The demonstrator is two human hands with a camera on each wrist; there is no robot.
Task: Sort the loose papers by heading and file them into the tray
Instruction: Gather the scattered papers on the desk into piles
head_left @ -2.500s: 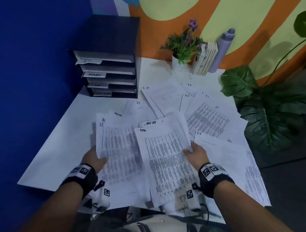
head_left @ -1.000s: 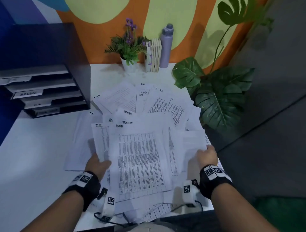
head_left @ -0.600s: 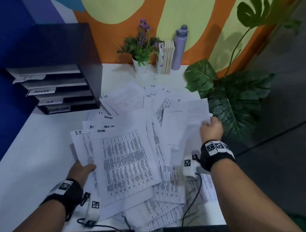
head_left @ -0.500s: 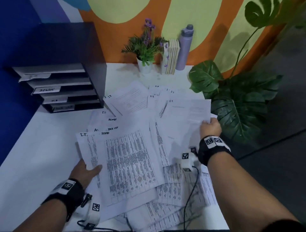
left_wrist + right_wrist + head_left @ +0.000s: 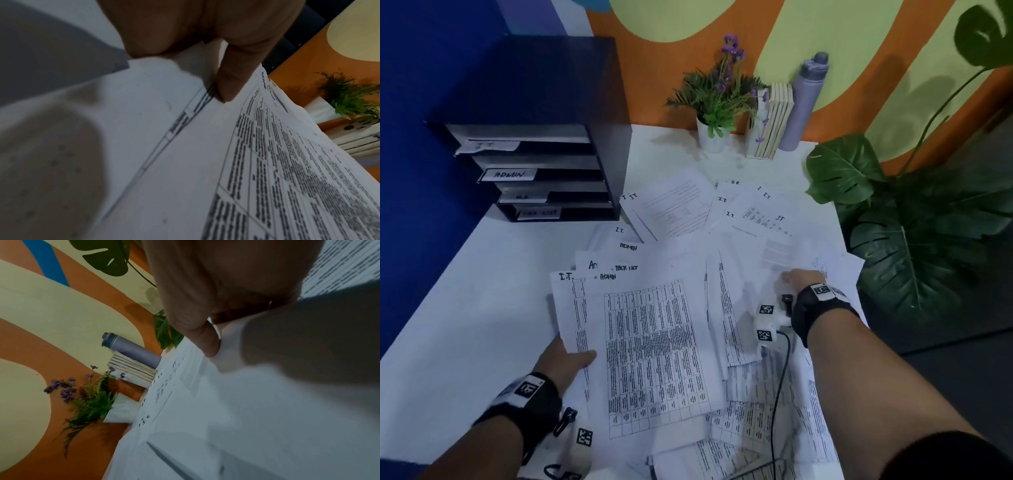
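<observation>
Table carries the whole job: papers lie fanned and overlapping across it, none yet filed, and the tray stands at the back left with slots labelled I.T., ADMIN, H.R. and TASK LIST.

Left hand grasps a sheaf at its left edge, thumb on top — the top sheet is headed ADMIN, an I.T. sheet showing beneath. Right hand rests on a sheet at the right of the spread; the wrist view shows the thumb on the paper, but whether the fingers clasp it cannot be told.

Step in hand, as judged: gathering by heading. To do it well, read each top corner before lifting, slide one sheet at a time, and keep the sheaf square — mixed headings in it need splitting before filing.

Against half a second ago, the right hand has dropped from the raised sheet's edge and that sheet now lies flatter; the left hand holds as before.
</observation>
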